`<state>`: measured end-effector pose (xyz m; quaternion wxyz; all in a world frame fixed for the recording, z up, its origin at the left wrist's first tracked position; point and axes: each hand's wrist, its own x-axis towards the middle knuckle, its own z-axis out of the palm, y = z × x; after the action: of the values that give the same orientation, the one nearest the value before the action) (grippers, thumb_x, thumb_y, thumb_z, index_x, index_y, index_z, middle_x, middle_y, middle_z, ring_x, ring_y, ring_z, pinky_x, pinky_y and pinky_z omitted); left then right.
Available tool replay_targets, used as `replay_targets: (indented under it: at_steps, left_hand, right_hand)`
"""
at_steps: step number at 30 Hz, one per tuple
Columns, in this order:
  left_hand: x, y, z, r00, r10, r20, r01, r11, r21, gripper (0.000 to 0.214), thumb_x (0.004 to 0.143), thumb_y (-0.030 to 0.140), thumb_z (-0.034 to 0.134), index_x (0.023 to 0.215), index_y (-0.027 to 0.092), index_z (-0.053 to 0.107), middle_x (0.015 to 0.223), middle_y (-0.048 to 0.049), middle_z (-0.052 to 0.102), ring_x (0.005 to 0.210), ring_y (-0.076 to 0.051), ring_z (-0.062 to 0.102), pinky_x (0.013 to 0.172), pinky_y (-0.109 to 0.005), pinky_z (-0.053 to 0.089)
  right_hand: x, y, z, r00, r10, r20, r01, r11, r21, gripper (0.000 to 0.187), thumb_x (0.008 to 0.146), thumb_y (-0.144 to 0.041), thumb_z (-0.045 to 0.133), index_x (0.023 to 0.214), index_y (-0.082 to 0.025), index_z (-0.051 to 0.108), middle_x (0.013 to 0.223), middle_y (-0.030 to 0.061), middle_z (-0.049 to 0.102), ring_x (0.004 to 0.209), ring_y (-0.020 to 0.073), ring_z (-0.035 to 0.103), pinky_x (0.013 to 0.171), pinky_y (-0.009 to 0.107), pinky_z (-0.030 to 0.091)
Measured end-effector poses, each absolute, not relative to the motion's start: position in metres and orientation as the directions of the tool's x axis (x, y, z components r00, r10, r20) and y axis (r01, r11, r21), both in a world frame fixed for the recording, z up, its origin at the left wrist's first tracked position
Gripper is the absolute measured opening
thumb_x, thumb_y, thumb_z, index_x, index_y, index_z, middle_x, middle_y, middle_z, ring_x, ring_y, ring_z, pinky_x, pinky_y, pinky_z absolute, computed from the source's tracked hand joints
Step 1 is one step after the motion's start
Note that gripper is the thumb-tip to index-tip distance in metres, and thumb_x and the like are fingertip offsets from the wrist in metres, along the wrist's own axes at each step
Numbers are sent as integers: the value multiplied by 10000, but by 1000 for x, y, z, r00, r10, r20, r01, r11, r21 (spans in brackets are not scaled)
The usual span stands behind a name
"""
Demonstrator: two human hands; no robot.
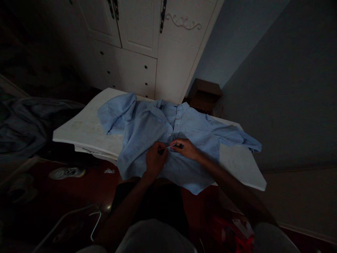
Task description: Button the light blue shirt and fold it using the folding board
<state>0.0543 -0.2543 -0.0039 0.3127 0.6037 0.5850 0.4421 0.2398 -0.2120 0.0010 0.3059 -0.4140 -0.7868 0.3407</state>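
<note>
Blue shirt [150, 124], collar open, spread across white table [86, 123].

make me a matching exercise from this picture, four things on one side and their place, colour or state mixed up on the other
Things
1. blue shirt
2. pale shoe
3. wardrobe
4. left hand and right hand

Places, colours, states
A. touching the shirt's front
B. white, with dark handles
C. spread over the white table
D. on the red floor

Pairs: 1-C, 2-D, 3-B, 4-A
</note>
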Motion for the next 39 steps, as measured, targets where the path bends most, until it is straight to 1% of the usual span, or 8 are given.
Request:
replay_targets:
  at_steps: [5, 11, 15, 20, 25, 33, 36, 39]
  left_hand:
    - [54, -255, -5, -57, 979, 193, 435, -150, 888, 114, 797, 215, 660, 884, 216, 587, 869, -24, 737, 851, -204, 722, 795, -349, 554]
    - [53, -256, -6, -23, 992, 128, 365, -111, 924, 256, 783, 265, 735, 1004, 235, 608, 895, -23, 771, 891, -226, 736, 812, -370, 563]
    - [53, -256, -6, -26, 988, 153, 398, -130, 908, 250, 801, 267, 724, 1021, 231, 612, 880, -20, 773, 870, -224, 737, 823, -381, 556]
    - [56, -258, -7, -52, 981, 189, 457, -145, 877, 274, 797, 234, 714, 1051, 221, 611, 894, -23, 769, 880, -227, 727, 851, -390, 532]
    - [59, -259, -7, -82, 983, 162, 473, -105, 875, 276, 780, 210, 709, 1037, 225, 610, 892, -17, 764, 871, -218, 723, 836, -366, 530]
    - [59, -258, -3, -112, 987, 117, 422, -59, 905, 217, 770, 216, 707, 949, 230, 586, 877, -7, 756, 862, -215, 724, 815, -355, 532]
    - [59, -258, -4, -119, 983, 140, 411, -79, 908, 213, 769, 204, 704, 941, 222, 580, 886, -15, 748, 869, -214, 720, 809, -352, 533]
    - [59, -260, -10, -132, 970, 205, 416, -134, 900, 199, 772, 199, 702, 932, 213, 586, 891, -25, 737, 859, -209, 715, 788, -341, 537]
  right_hand:
    - [237, -214, -2, -431, 870, 239, 464, 440, -769, 155, 880, -310, 630, 934, -198, 723, 804, 9, 715, 634, 105, 594, 599, 222, 479]
    - [237, -213, -1, -446, 859, 253, 450, 460, -766, 129, 876, -262, 622, 912, -191, 724, 768, 0, 705, 631, 103, 600, 613, 218, 481]
    - [238, -213, -1, -448, 858, 253, 453, 461, -763, 125, 875, -263, 632, 915, -187, 723, 773, 3, 707, 630, 101, 601, 614, 219, 482]
    - [240, -214, 2, -475, 850, 229, 463, 462, -756, 140, 900, -283, 615, 927, -198, 723, 835, 17, 728, 697, 116, 637, 649, 230, 498]
    - [240, -215, -1, -475, 848, 235, 475, 472, -743, 126, 897, -262, 611, 924, -201, 719, 863, 22, 736, 730, 122, 651, 686, 234, 506]
    - [238, -217, -2, -454, 870, 191, 484, 421, -767, 124, 898, -256, 592, 946, -208, 695, 886, 22, 712, 768, 132, 634, 713, 252, 496]
    - [237, -218, -3, -424, 888, 180, 482, 389, -785, 126, 895, -274, 599, 949, -204, 687, 875, 20, 694, 772, 132, 620, 720, 255, 485]
    - [236, -220, -3, -390, 906, 168, 495, 360, -791, 130, 888, -301, 617, 941, -200, 680, 790, 2, 654, 712, 126, 587, 678, 246, 467]
